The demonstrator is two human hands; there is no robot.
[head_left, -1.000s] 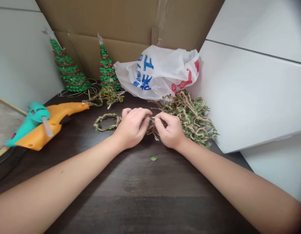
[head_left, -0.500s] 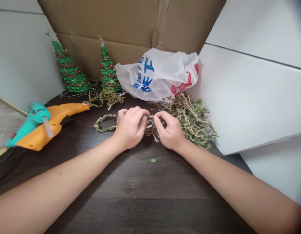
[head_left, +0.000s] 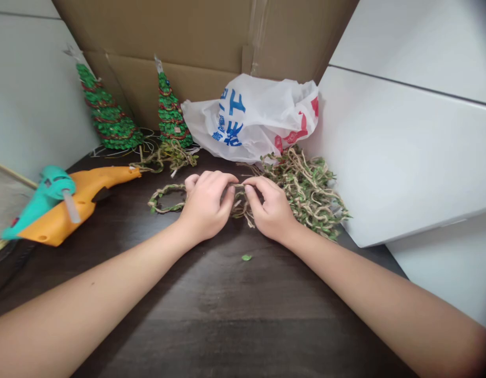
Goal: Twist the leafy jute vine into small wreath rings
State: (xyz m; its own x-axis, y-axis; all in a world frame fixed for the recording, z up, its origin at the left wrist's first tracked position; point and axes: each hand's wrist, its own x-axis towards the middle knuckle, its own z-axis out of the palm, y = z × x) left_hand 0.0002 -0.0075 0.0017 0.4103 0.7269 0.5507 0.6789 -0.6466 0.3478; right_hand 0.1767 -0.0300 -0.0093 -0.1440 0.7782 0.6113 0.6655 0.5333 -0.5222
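My left hand (head_left: 207, 202) is closed, with a twine garland with green leaves (head_left: 166, 198) in its grip. A loop of that garland sticks out on the left side of the hand. Thumb and forefinger of my right hand (head_left: 268, 207) pinch the same cord close to the left fingertips. Only a short stretch of cord shows between the two hands; the rest is partly hidden by the fingers. Against my right hand's far side lies a tangled heap of leafy twine (head_left: 309, 197). A single loose green leaf (head_left: 246, 258) lies on the table nearer to me.
On the left, a teal and orange glue gun (head_left: 65, 207) rests on the dark table (head_left: 235, 336). Two small green Christmas trees (head_left: 111, 123) stand behind, beside a smaller twine clump (head_left: 167, 156). A white plastic bag (head_left: 258, 118) lies before the cardboard wall (head_left: 167, 26). White panels (head_left: 416, 157) border the right.
The whole view has shifted slightly. My two hands have drawn a little closer together on the cord, and less of it shows between them.
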